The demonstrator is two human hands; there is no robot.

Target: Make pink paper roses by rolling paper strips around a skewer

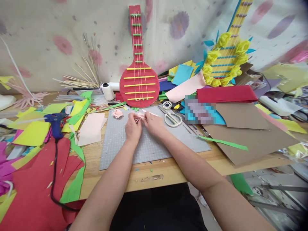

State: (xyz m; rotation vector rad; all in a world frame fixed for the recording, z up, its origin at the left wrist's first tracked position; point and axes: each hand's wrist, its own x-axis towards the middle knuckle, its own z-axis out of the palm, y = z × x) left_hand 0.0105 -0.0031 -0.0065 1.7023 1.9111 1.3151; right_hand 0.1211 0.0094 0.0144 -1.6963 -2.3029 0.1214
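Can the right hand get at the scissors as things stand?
Probably yes: the scissors lie just right of the right hand, bare mat between them, though its fingers are busy with pink paper.

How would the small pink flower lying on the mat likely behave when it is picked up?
The flower looks like thin, crinkled paper, so it is probably light. Its loose folds seem delicate and may crush if squeezed.

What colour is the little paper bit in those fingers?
The paper bit is pale pink; the head view, the only one, shows it.
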